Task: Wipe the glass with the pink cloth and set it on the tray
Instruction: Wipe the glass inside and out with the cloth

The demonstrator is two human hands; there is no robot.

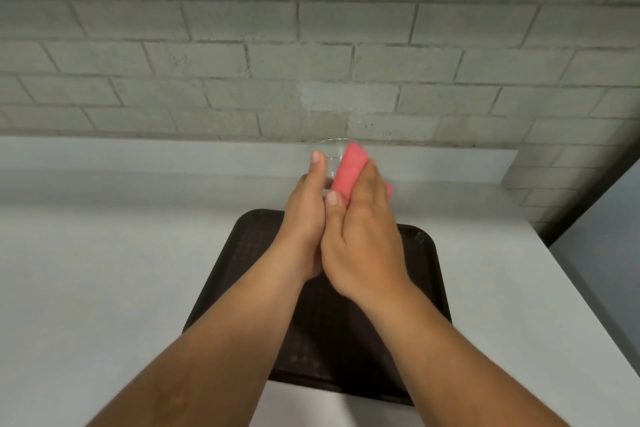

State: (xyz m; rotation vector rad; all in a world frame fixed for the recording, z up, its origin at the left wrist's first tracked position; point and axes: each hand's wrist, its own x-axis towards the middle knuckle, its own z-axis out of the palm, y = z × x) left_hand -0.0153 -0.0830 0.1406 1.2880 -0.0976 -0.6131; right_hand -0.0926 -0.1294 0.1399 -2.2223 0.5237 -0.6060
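Observation:
A clear drinking glass (333,152) is held up above the far end of a dark brown tray (424,253). My left hand (306,215) grips the glass from the left, thumb up along its side. My right hand (363,236) holds a folded pink cloth (348,172) pressed against the glass on the right. Only the rim and part of the wall of the glass show; the hands and cloth hide the remainder. The tray lies flat on the white counter below my forearms.
The white counter (104,270) runs left and right of the tray. A grey brick wall (311,45) stands right behind it. The counter ends at a right edge (571,305), with a gap and another pale surface beyond.

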